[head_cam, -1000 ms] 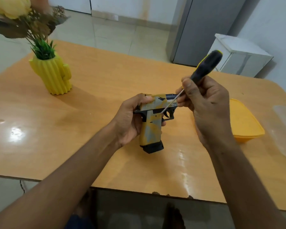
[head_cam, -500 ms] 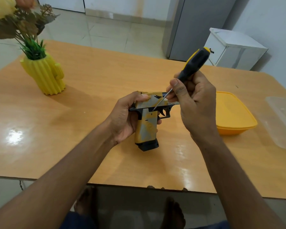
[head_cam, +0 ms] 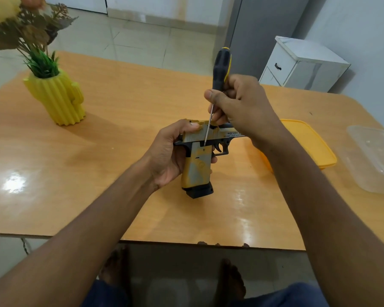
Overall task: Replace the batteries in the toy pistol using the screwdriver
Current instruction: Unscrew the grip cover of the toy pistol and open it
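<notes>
The left hand (head_cam: 167, 155) is wrapped around the rear of the toy pistol (head_cam: 200, 156), thumb lying along the top of the slide and fingers curled behind the grip, holding it above the middle of the desk (head_cam: 120, 103) with the barrel pointing to the right and the black base of the grip toward the near edge. The right hand (head_cam: 239, 107) sits just above and behind the pistol's barrel, closed around the lower part of the black and yellow handle of the screwdriver (head_cam: 220, 69), thumb pressed against the front of it. The screwdriver stands almost upright, its thin metal shaft running down across the slide so that the tip meets the pistol's side at the top of the grip, just behind the trigger. The barrel end is hidden behind the right wrist. To the right of the hands a yellow container (head_cam: 308, 142) rests on the desk, partly covered by the right forearm, and a clear plastic container (head_cam: 377, 158) lies farther right. A yellow cactus-shaped vase (head_cam: 58, 98) holding flowers stands at the far left, well apart from the pistol.
</notes>
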